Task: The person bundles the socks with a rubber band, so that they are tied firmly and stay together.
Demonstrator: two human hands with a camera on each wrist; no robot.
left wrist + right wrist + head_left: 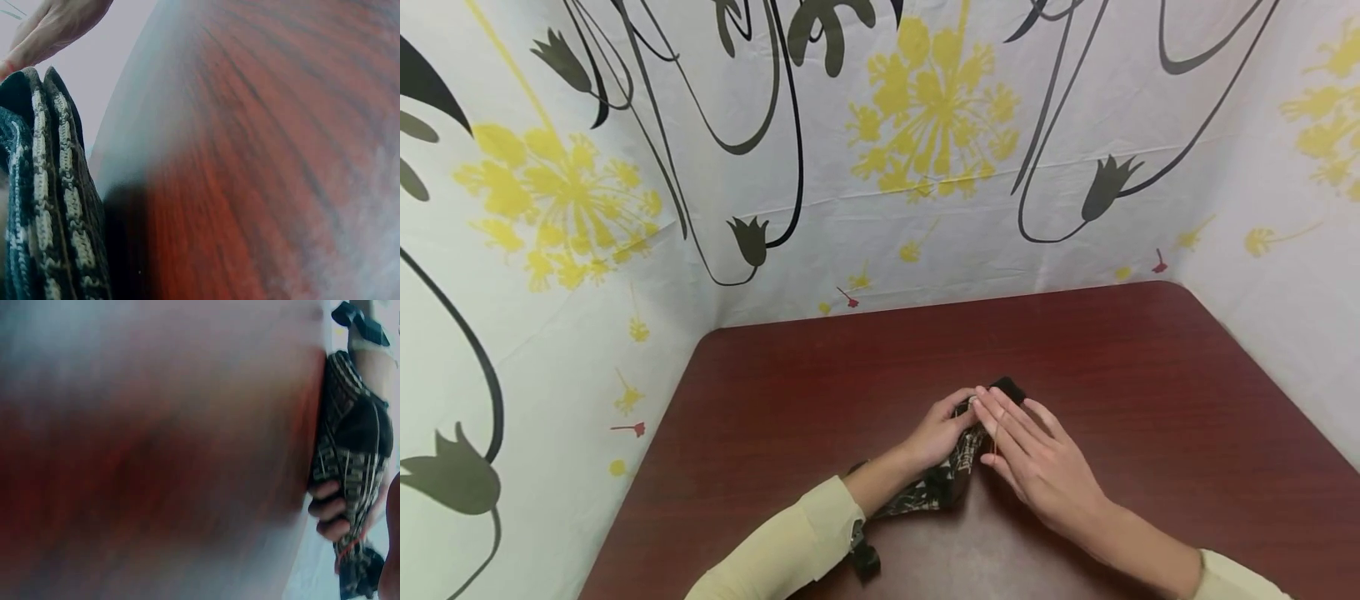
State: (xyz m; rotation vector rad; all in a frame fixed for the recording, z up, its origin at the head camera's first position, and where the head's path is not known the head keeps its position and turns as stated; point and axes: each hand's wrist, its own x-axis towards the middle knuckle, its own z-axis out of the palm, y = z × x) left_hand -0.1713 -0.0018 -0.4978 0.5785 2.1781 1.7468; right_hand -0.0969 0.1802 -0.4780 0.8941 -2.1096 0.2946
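Observation:
A bunched length of dark cloth (966,450) with a pale woven pattern lies slantwise over the table. My left hand (936,433) grips it near its far end; in the right wrist view, the left fingers (331,515) curl round it. A thin red band (351,545) crosses the cloth just beyond those fingers. My right hand (1048,467) is at the cloth's black far end (1007,389), its fingers long and straight, fingertips close to the left thumb. In the left wrist view, pale-striped folds (59,175) stand close up, with the right hand (59,28) beyond.
A reddish-brown wooden table (820,383) lies under both hands. A black strap-like end (865,560) hangs beside the left sleeve (793,537). White fabric with flower prints (835,208) closes off the table's back and sides.

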